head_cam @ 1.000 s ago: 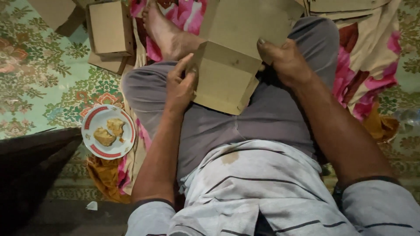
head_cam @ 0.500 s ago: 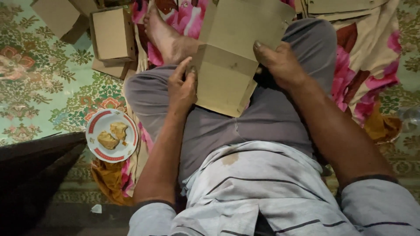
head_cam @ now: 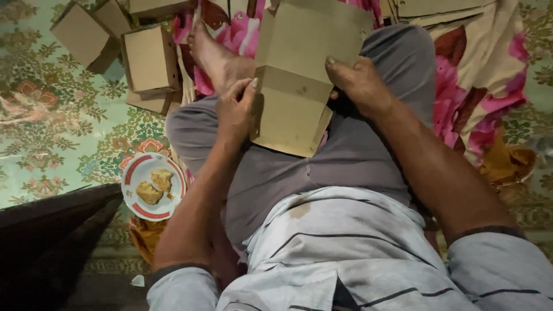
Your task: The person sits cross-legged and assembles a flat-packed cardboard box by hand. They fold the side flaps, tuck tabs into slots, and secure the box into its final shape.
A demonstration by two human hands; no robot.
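Observation:
I sit cross-legged on the floor with a flat, creased brown cardboard piece (head_cam: 299,75) resting on my lap. My left hand (head_cam: 236,109) grips its left edge at the fold, fingers curled around it. At the right edge, my right hand (head_cam: 360,83) presses with fingertips on the upper panel. The lower panel hangs toward my knees over grey trousers. My bare foot (head_cam: 216,55) lies just left of the cardboard.
Several folded brown boxes (head_cam: 150,60) stand on the patterned floor mat at upper left. A white plate with a red rim (head_cam: 151,187) holding food pieces sits by my left knee. Flat cardboard sheets (head_cam: 443,8) lie on a pink floral cloth (head_cam: 484,75) at upper right.
The view has shifted slightly; the cardboard's upper panel sits a bit more upright and both hands keep their hold at the fold.

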